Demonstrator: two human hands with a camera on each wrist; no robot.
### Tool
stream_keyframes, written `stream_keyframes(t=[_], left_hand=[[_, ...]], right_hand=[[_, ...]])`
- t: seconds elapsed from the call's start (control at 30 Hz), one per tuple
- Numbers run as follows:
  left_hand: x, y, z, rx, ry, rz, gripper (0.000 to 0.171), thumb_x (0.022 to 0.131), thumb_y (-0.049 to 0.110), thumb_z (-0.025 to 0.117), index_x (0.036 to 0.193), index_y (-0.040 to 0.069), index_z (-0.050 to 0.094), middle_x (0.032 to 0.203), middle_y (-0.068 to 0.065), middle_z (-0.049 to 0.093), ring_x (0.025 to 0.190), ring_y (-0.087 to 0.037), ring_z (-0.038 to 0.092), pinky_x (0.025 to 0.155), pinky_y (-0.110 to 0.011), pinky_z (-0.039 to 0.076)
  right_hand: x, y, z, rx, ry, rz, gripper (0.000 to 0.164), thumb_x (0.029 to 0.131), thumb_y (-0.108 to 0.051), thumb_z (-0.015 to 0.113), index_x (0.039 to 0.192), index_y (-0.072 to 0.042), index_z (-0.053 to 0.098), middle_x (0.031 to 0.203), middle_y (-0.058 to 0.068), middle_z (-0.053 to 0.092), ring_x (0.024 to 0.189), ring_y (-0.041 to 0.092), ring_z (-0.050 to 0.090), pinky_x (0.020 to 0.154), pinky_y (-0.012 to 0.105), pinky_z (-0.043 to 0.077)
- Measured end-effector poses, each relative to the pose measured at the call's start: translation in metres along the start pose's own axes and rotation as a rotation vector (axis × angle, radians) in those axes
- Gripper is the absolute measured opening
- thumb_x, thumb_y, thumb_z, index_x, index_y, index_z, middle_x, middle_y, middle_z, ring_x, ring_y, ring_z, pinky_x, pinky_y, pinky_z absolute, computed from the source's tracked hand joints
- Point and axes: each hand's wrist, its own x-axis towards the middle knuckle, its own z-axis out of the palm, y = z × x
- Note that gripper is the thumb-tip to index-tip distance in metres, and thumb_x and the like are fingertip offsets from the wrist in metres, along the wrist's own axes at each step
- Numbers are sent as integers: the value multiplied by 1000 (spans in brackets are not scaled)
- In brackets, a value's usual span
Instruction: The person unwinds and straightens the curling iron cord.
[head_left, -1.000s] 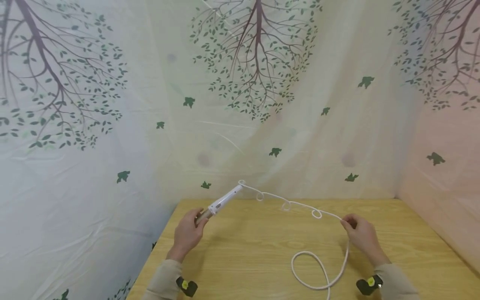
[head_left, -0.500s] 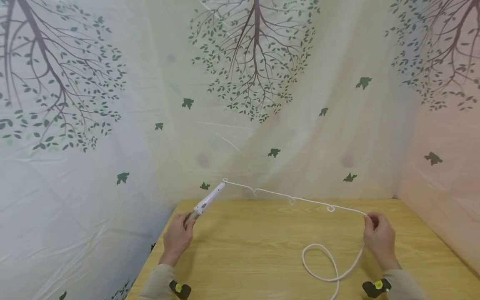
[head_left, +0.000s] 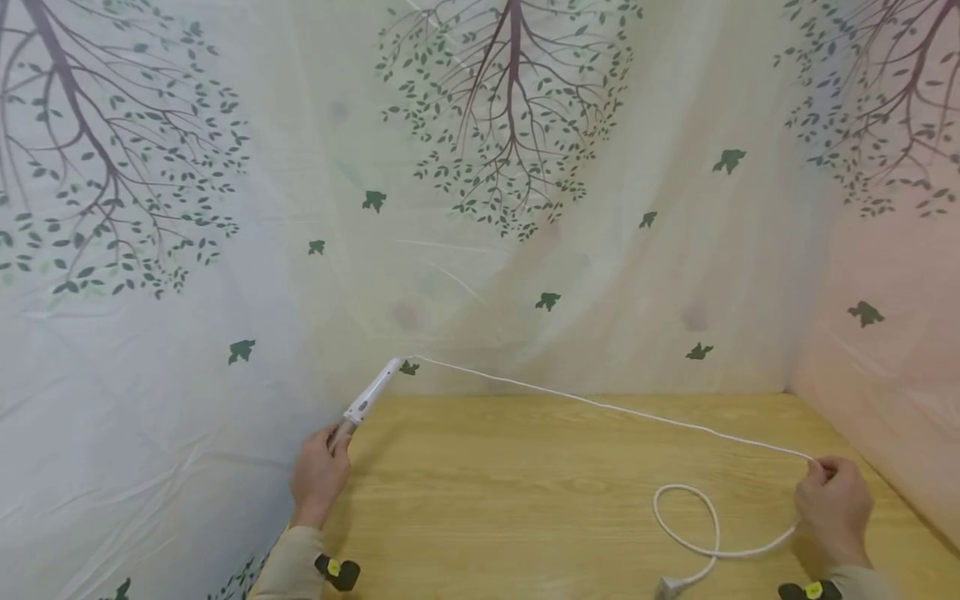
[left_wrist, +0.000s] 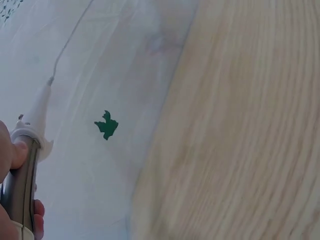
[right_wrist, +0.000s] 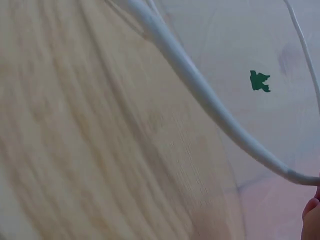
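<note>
My left hand (head_left: 318,483) grips a curling iron (head_left: 369,395) by its grey-brown barrel, at the table's left side. Its white handle tilts up and away from the hand, and the white cord (head_left: 600,404) leaves the handle's tip. In the left wrist view, the thumb lies along the barrel (left_wrist: 22,175) near the white collar. Over on the right, my right hand (head_left: 834,504) pinches the cord between thumb and fingers. Between the hands the cord runs nearly straight. Past the right hand it drops to the table in one loop, ending at a white plug (head_left: 670,587).
The wooden table (head_left: 510,500) lies beneath both hands. Behind it and at the sides hang pale sheets (head_left: 450,275) printed with trees and green leaves. The right hand is near the table's right edge.
My hands have moved apart, left hand to the left and right hand to the right. The small curls in the cord have pulled out straight. The plug has slid into view.
</note>
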Motion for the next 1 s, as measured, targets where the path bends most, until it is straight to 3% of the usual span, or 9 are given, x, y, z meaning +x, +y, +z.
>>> stream_keyframes(t=[0.13,0.43,0.6,0.87,1.0], left_hand=[[0,3,2,7,8,-8,34,92,26,64,118,5,66,100,-21,66,76,-34,61,56,-46,44],[-8,4,10,-38,-94,-36,35,92,25,67,119,3,68,103,-20,67,82,-32,62,65,-46,47],[-9,2,15,-42,-144,-73,33,90,25,69,116,5,69,99,-17,69,73,-25,60,56,-35,43],[-13,-5,24,-56,-206,-94,32,88,22,71,115,6,69,97,-14,71,71,-22,61,52,-30,41],[-17,-6,27,-53,-240,-121,33,87,20,71,117,7,68,99,-14,70,73,-22,61,53,-31,41]], right_hand=[[4,6,-3,-11,-39,5,25,91,-8,47,97,13,58,79,27,57,67,34,49,64,39,32],[8,11,-2,-70,-268,138,34,96,-15,44,111,14,55,89,28,60,79,36,53,63,34,35],[15,19,5,-109,-356,157,36,97,-18,46,112,13,55,90,27,60,83,36,53,64,36,36],[13,28,8,-69,-436,195,36,94,-18,51,111,13,57,83,20,63,73,28,54,57,31,39],[11,29,11,-77,-429,148,35,93,-18,53,107,13,59,79,18,63,70,27,54,57,31,39]])
